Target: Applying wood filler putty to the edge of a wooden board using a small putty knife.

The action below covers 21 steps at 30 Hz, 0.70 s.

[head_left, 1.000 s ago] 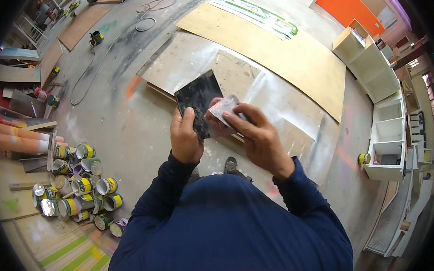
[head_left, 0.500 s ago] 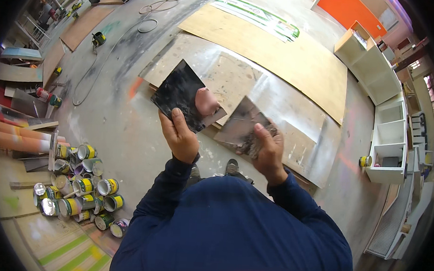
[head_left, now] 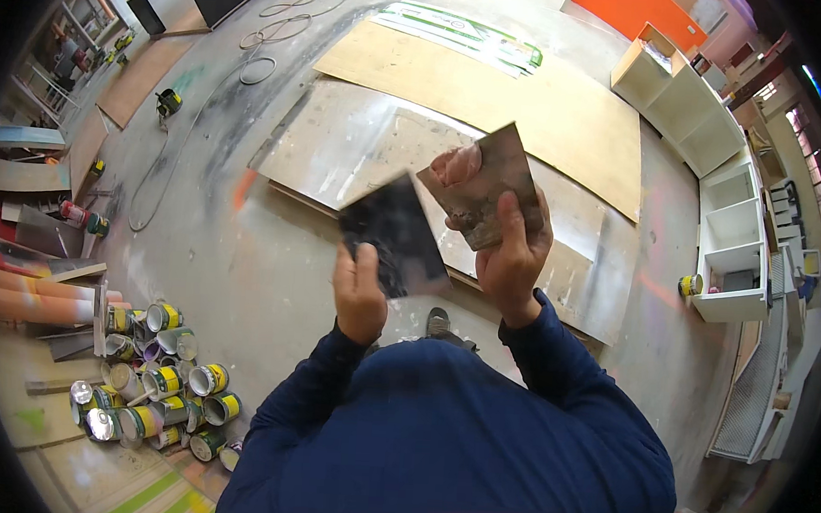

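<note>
My left hand [head_left: 362, 299] grips the lower left edge of a flat, square black plate [head_left: 398, 228], its thumb on the smeared face. In my right hand [head_left: 512, 266] is a similar brownish-grey plate [head_left: 506, 169], held up higher with the thumb pressed on its face. A soft pink lump of putty [head_left: 457, 168] clings to that plate's left corner, and rough dried residue shows near the thumb. The two plates are close to each other in front of my body; whether their edges touch, I cannot tell.
Stacked boards [head_left: 342, 146] lie on the floor ahead, a yellowish sheet [head_left: 493, 98] beyond them. Paint cans [head_left: 163, 378] crowd the left. A white shelf unit [head_left: 732, 232] stands right, with a can [head_left: 690, 285] beside it. A hose [head_left: 189, 143] trails far left.
The pink putty has passed from the black plate to the plate in my right hand. My right hand has risen; the left has shifted right and lower. The view has tilted slightly.
</note>
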{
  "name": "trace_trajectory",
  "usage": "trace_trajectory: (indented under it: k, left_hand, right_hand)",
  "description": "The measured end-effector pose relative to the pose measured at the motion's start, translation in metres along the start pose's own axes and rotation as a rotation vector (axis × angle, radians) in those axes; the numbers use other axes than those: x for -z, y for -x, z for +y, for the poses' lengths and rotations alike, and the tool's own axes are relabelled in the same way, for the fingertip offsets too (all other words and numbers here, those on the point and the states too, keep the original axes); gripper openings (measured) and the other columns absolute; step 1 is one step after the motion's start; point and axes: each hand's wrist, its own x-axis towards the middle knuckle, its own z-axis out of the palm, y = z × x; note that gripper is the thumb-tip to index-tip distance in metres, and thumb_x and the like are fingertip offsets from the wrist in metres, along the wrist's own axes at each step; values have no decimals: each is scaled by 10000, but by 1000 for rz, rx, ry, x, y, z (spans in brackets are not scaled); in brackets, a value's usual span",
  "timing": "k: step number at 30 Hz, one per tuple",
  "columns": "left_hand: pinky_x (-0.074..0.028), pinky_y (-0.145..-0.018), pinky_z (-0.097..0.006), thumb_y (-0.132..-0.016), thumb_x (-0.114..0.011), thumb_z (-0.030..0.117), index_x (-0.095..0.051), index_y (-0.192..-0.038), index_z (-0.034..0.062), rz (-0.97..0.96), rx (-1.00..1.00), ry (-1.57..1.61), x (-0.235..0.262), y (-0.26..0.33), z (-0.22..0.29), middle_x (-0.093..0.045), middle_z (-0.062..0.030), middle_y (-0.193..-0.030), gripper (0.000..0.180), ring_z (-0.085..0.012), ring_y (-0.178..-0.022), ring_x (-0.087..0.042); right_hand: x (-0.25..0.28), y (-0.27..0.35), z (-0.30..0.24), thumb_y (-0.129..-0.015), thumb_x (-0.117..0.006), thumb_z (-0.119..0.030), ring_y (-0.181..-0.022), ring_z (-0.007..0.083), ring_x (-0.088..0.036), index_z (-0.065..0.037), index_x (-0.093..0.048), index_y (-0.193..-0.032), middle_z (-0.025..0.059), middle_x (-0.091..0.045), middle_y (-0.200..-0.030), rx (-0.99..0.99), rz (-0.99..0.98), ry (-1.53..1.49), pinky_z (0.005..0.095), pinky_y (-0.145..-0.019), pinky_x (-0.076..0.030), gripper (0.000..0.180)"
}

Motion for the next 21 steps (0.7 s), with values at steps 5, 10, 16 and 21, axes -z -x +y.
trace_trajectory:
  k: [5,10,16,21]
  left_hand:
    - [-575,-844,-305,-1078,-404,221,-475,-1364,24,210,203,511,-16,-6,5,-630,-104,-1216,354,-184,-1044,-664]
    - [-538,-831,-281,-1078,-432,227,-486,-1333,28,251,189,635,-26,-8,3,-615,-91,-1183,328,-146,-1003,-626]
    - [-578,-897,-341,-1063,-413,207,-454,-1371,37,261,202,520,-18,-10,-13,-615,-123,-1235,354,-220,-1079,-660]
    - [-519,-934,-327,-1079,-418,206,-437,-1393,-14,227,112,388,-14,-12,-19,-601,-138,-1227,384,-200,-1071,-612]
  right_hand:
    - [1,23,26,-1065,-485,-69,-1184,245,-635,-16,-431,-1461,165,-600,-1345,84,14,-26,383,-945,-598,404]
    - [3,35,44,-1061,-476,-41,-1233,256,-609,-22,-438,-1468,151,-612,-1336,105,21,-66,392,-1006,-570,408]
    - [13,32,31,-1047,-505,-5,-1238,186,-579,5,-489,-1447,131,-619,-1347,64,-235,380,316,-1031,-484,400]
    - [12,25,12,-1003,-544,37,-1123,245,-655,-6,-524,-1431,173,-664,-1236,69,-437,792,333,-965,-512,430]
